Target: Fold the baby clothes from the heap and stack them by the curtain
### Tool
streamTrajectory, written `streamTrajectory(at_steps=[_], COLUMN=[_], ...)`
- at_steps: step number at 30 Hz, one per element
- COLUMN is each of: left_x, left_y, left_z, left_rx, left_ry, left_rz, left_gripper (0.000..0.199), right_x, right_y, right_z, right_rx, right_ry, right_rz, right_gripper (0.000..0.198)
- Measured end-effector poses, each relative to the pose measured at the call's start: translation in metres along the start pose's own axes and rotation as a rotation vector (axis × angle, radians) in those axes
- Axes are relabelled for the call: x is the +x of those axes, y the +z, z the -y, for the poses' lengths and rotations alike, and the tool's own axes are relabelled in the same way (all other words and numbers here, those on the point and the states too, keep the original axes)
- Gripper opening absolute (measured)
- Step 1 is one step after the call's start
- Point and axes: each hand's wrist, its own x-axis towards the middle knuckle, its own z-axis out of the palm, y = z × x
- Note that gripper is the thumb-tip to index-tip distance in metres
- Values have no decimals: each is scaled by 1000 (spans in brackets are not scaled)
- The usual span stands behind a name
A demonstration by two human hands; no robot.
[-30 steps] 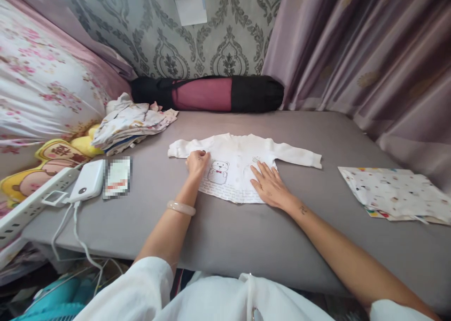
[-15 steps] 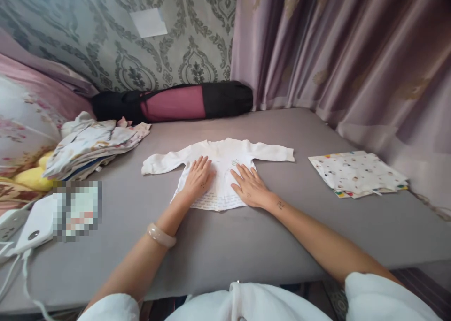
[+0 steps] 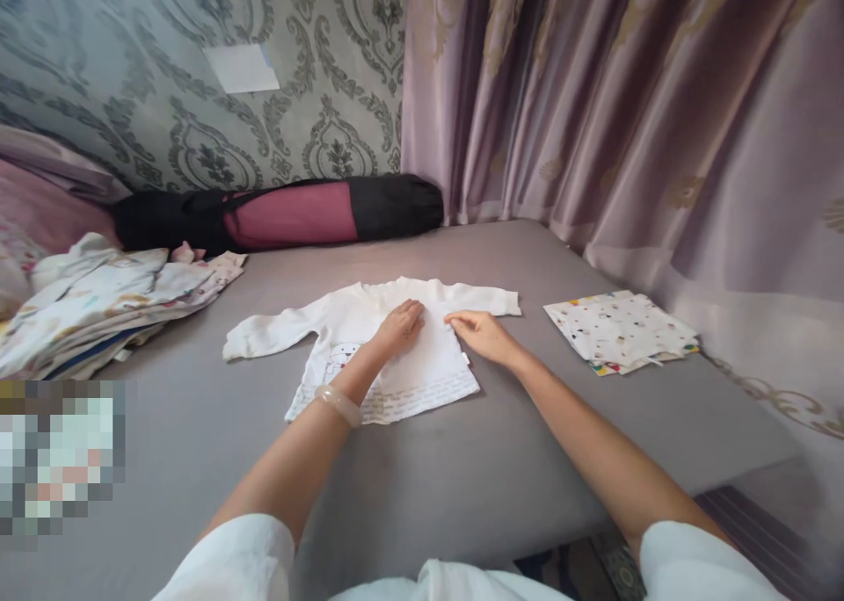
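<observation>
White shirt, small and long-sleeved, lies spread on a grey sheet in front of the person, collar pointing away and printed hem nearest, with both sleeves stretched out to the sides. The left hand rests palm down on the middle of the shirt, fingers extended rather than gripping, and its forearm, with a pale bangle at the wrist, crosses over part of a bear print. The right hand is at the shirt's right side, just below the sleeve — thumb and fingertips drawn close together, though whether cloth is pinched between them cannot be told. The two hands are apart, a short gap of white fabric between them. Farther right lies a folded patterned cloth, clear of the shirt. Off to the left is a pile of clothes, and beyond it a long black and dark pink bag lies along the wall — its right end near a purple curtain.
</observation>
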Motion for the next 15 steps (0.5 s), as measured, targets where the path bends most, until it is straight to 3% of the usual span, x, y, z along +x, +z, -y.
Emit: streamTrajectory(at_steps=[3, 6, 10, 15], left_x=[10, 18, 27, 35], left_y=[2, 4, 7, 2], left_z=[0, 2, 4, 3], left_rx=[-16, 2, 45, 46], left_ry=[-4, -24, -117, -215], left_rz=[1, 18, 96, 212], left_gripper=[31, 34, 44, 59], right_x=[11, 18, 24, 33], right_y=[-28, -52, -66, -64], right_z=[-25, -48, -69, -82], right_rx=[-76, -242, -456, -591], right_ry=[153, 382, 563, 693], right_rz=[-242, -370, -394, -345], right_gripper=[33, 33, 35, 40])
